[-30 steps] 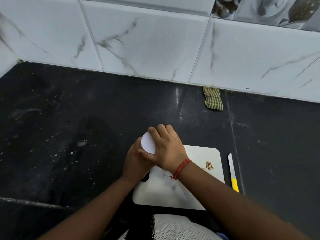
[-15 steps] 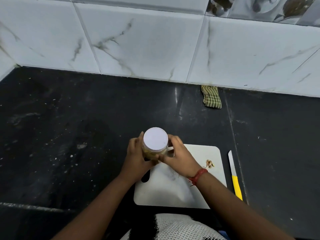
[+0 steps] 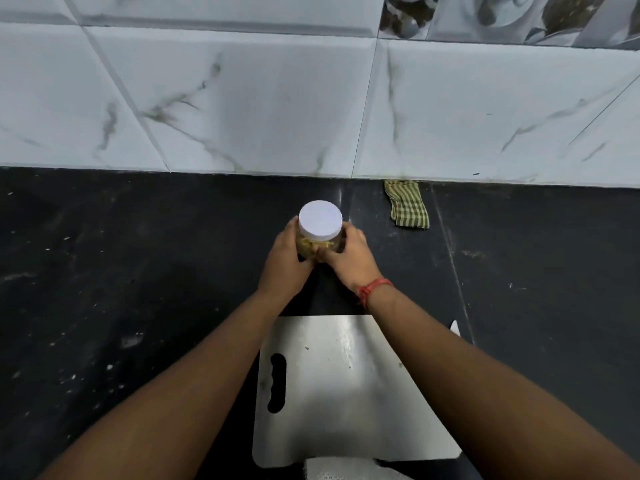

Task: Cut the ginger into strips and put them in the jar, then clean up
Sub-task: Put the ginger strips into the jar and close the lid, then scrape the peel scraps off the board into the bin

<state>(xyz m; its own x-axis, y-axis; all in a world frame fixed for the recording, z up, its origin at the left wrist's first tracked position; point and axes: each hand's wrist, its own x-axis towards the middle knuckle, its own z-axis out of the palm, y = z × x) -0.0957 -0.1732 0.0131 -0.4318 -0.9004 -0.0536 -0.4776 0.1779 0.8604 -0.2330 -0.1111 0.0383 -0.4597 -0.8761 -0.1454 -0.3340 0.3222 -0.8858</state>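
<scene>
A clear jar [image 3: 320, 245] with a white lid [image 3: 320, 220] stands on the black counter, beyond the cutting board. Yellowish ginger strips show through its wall. My left hand [image 3: 284, 261] wraps its left side and my right hand [image 3: 348, 259], with a red thread at the wrist, wraps its right side. The white cutting board [image 3: 346, 386] lies near me between my forearms, its handle slot to the left. Only the tip of the knife [image 3: 454, 326] shows past my right forearm. The ginger scraps on the board are hidden by that arm.
A folded green checked cloth [image 3: 407, 205] lies against the marble-tiled wall [image 3: 242, 105], right of the jar. The black counter [image 3: 104, 271] stretches left and right, speckled with crumbs. A white patterned garment [image 3: 346, 471] shows at the bottom edge.
Both hands carried the lidded jar off the board, away from me toward the wall. A second ago my right hand lay over the lid; now it holds the jar's side.
</scene>
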